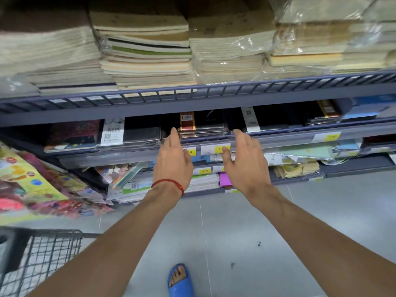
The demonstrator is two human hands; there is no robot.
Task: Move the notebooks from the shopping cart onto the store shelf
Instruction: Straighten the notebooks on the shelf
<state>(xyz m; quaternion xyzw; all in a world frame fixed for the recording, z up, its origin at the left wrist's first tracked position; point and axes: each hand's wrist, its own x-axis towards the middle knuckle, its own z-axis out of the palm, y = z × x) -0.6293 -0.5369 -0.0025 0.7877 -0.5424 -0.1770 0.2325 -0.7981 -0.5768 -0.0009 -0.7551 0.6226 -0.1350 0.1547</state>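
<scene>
Both my arms reach forward to the middle shelf point(278, 133) of a grey store rack. My left hand point(173, 159), a red string on its wrist, has straight fingers whose tips are at the left edge of a stack of dark notebooks point(203, 129) with an orange-red band. My right hand point(244, 161) is spread and relaxed at the stack's right side, in front of the shelf's price strip. Neither hand holds anything. The wire shopping cart point(42, 258) sits at the lower left; its contents are not visible.
The upper shelf point(214, 88) holds tall piles of cream-paged notebooks, some in plastic wrap. More dark notebooks lie left and right on the middle shelf. Lower shelves hold colourful books and papers. A bright poster leans at the left. Grey tiled floor and my blue sandal point(181, 281) are below.
</scene>
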